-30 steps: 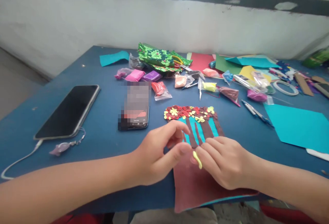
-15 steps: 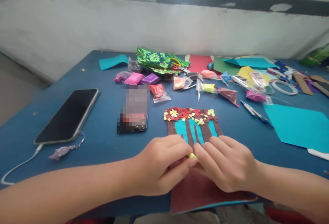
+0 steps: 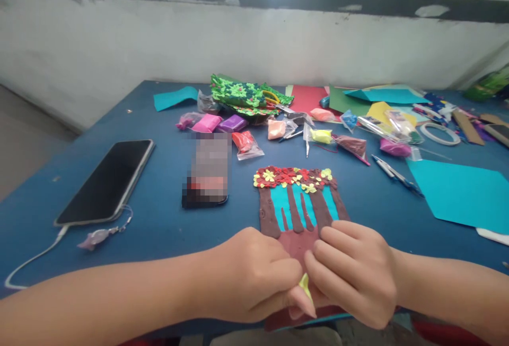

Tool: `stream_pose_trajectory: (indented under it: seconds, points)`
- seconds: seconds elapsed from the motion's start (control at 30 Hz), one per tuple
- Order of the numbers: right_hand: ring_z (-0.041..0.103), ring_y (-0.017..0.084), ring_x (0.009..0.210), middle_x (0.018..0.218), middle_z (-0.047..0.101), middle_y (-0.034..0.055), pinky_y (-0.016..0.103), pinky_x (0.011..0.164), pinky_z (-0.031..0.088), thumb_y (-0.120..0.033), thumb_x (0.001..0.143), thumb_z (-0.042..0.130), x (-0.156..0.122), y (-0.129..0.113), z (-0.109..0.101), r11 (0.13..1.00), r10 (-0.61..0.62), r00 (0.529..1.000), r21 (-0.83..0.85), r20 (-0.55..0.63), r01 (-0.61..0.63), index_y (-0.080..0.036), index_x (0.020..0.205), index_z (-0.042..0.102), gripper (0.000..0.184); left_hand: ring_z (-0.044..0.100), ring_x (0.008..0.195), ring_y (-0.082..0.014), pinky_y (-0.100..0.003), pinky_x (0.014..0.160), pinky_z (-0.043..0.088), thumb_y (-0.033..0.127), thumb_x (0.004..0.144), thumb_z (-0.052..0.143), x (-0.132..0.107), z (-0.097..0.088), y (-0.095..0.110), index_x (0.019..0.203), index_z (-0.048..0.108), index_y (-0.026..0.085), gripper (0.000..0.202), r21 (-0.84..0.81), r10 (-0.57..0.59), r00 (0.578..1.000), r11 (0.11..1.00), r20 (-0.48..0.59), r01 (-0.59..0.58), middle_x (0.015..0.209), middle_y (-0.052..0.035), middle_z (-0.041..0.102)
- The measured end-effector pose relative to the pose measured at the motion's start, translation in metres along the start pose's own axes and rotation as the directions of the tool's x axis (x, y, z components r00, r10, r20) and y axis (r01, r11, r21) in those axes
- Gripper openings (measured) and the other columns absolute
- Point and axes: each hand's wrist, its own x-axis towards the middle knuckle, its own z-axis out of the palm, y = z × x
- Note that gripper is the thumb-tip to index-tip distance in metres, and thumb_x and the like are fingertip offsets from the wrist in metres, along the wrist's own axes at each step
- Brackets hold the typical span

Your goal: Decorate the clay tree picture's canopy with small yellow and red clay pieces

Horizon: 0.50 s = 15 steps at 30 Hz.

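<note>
My left hand (image 3: 254,277) and my right hand (image 3: 352,272) meet at the near edge of the blue table (image 3: 159,213), fingertips pinched together on a small yellow clay piece (image 3: 305,285). Both hands rest over the lower part of a clay picture (image 3: 296,197) on a teal card: brown trunks, with red and yellow flowers along its top. The picture's near, maroon end is mostly hidden beneath my fingers.
A black phone (image 3: 107,179) with cable and charm lies at left, a second phone (image 3: 207,168) beside it. Bagged clay in pink, purple, red and yellow (image 3: 322,135), a green clay piece (image 3: 246,94), coloured papers, a pen (image 3: 393,176), tape and a teal sheet (image 3: 461,192) crowd the far and right side.
Both hands have drawn back toward the table's near edge, uncovering more of the brown trunks. They closed together on the yellow clay piece, which was first held by the right fingers alone.
</note>
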Motion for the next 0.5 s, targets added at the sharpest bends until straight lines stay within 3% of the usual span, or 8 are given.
stream_pose_trajectory:
  seconds: [0.2,0.37,0.5]
  points:
    - [0.030,0.013,0.047,0.053,0.035,-0.0016,0.031,0.046,0.017,-0.015,0.088,0.036,0.0039,-0.0023,-0.0023,0.994,-0.023,0.998,0.109,0.058,0.016,-0.017,0.060,0.049,0.031,0.045,0.044,-0.0132,-0.028,0.042,0.029,0.038,0.102,0.022,0.0030,0.0043,0.0012,0.059,0.047,0.018,0.053,0.043,-0.021,0.998,0.999,-0.056,0.023,0.048,-0.0005,0.050]
    - [0.037,0.015,0.049,0.058,0.044,0.0014,0.031,0.046,0.024,-0.011,0.089,0.031,0.0036,-0.0048,0.0001,0.999,0.017,0.990,0.041,0.138,-0.023,-0.014,0.069,0.057,0.033,0.042,0.044,-0.0121,-0.027,0.041,0.028,0.058,0.096,0.025,0.0027,0.0071,0.0032,0.066,0.048,0.016,0.056,0.083,-0.123,0.974,0.986,-0.191,0.141,0.051,-0.0003,0.050]
    - [0.037,0.015,0.046,0.056,0.045,0.0013,0.031,0.045,0.022,-0.013,0.090,0.033,0.0032,-0.0053,0.0003,1.000,0.021,0.996,0.006,0.087,-0.021,-0.014,0.068,0.058,0.033,0.043,0.047,-0.0118,-0.025,0.045,0.031,0.044,0.099,0.029,0.0025,0.0045,0.0037,0.071,0.049,0.016,0.045,0.118,-0.118,0.981,0.984,-0.152,0.136,0.055,0.0000,0.051]
